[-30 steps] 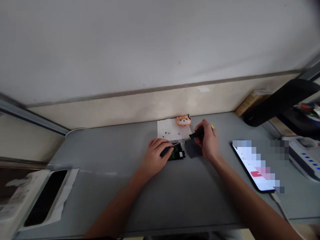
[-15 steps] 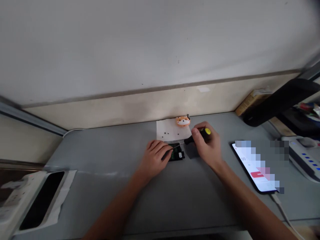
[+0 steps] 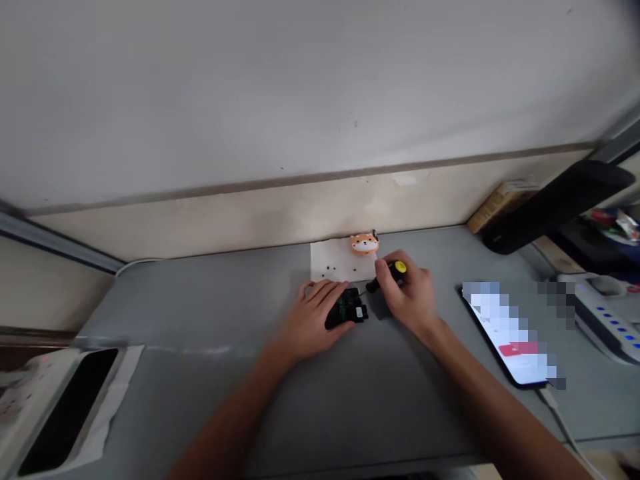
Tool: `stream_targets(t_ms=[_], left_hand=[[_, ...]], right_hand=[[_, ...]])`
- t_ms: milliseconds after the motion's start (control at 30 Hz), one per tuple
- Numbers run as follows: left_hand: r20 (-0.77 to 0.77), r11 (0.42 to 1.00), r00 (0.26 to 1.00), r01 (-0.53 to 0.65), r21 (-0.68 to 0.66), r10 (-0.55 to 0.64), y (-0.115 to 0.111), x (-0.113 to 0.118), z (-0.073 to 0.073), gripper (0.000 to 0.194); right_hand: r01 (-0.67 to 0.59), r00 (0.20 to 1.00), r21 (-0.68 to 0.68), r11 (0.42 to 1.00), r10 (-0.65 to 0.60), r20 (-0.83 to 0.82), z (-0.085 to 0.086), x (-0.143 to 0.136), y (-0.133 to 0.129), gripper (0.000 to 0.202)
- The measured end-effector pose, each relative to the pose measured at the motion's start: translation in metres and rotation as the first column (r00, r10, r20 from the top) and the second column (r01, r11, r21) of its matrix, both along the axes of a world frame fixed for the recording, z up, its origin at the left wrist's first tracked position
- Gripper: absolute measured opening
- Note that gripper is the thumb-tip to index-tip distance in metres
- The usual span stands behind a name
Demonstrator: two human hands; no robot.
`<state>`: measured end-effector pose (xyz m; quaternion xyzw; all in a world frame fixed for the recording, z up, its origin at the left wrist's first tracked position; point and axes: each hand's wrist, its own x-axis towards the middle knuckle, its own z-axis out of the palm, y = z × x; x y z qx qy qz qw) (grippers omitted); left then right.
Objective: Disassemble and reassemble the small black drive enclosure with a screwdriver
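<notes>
My left hand (image 3: 314, 312) grips a small black device with a green circuit board (image 3: 349, 309) showing, held down on the grey desk (image 3: 210, 313). My right hand (image 3: 410, 295) holds a screwdriver (image 3: 386, 277) with a black handle and yellow cap, its tip pointing down-left at the board. Just behind lies a white paper sheet (image 3: 335, 263) carrying several small black screws (image 3: 330, 270) and an orange animal-face figure (image 3: 364, 243).
A smartphone (image 3: 510, 333) with a lit screen lies on the right, a cable running from its near end. A white power strip (image 3: 607, 317) sits far right, a black stand (image 3: 555, 203) at back right. A dark phone on white paper (image 3: 65, 403) lies front left.
My right hand has lowered and moved left, bringing the screwdriver tip close onto the board. My left hand has shifted slightly on the device. The view has tilted a little.
</notes>
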<state>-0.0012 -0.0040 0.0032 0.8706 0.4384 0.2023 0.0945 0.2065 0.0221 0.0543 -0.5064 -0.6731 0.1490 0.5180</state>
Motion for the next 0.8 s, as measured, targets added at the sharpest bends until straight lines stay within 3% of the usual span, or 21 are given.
stream_targets(t_ms=[600, 800], left_hand=[[-0.005, 0.996, 1.0, -0.003, -0.084, 0.003, 0.003, 0.001, 0.001, 0.045], [-0.005, 0.999, 1.0, -0.009, -0.044, 0.009, 0.003, 0.002, 0.002, 0.037]], right_hand=[[0.005, 1.0, -0.03, 1.0, -0.004, 0.016, 0.0, -0.004, -0.001, 0.032], [0.027, 0.999, -0.088, 0.996, -0.023, 0.046, 0.005, -0.011, -0.005, 0.032]])
